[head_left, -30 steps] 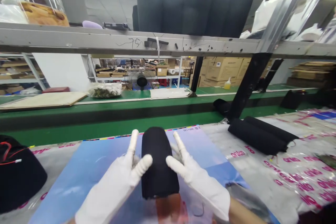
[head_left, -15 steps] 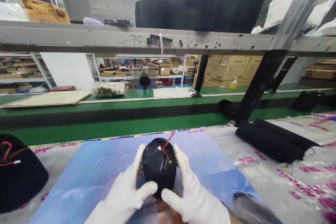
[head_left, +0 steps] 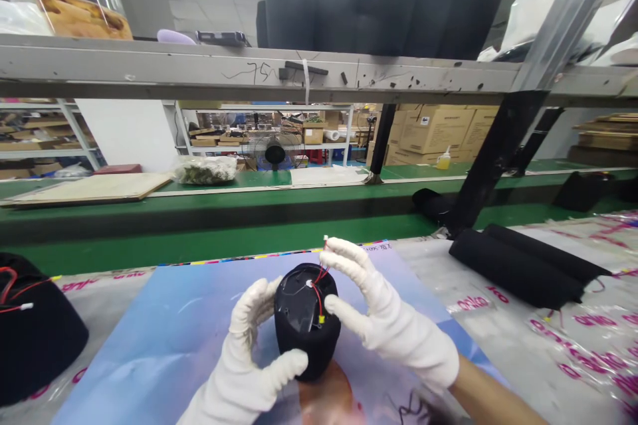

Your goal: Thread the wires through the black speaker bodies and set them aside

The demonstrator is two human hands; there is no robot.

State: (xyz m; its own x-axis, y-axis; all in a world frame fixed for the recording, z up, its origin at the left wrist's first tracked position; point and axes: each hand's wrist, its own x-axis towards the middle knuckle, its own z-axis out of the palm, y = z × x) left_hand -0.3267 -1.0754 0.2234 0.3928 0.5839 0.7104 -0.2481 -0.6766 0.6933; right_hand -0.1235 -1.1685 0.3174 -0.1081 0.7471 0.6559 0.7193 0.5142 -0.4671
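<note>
A black cloth-covered rounded object (head_left: pixel 306 325) stands on the blue printed sheet (head_left: pixel 164 319), its glossy black end facing up. Red wires (head_left: pixel 318 292) come out of that end, with a white connector raised at the top and a yellow tip lower down. Gloved in white, my left hand (head_left: pixel 259 339) wraps the object's left side, thumb across its front. My right hand (head_left: pixel 363 292), also in a white glove, has its fingers apart at the upper right, beside the wires; its thumb is by the object's right edge.
A black cloth-covered piece with red wires (head_left: pixel 40 332) sits at the left. Black rolled pieces (head_left: pixel 518 269) lie on plastic wrap at the right. A metal shelf beam (head_left: pixel 199 73) crosses above; a slanted post (head_left: pixel 498 153) stands at the right.
My right hand has lifted off the object's right side to the wires, its fingers opening. The object has shifted slightly right and tilted, and the wires' connector end now points more upright.
</note>
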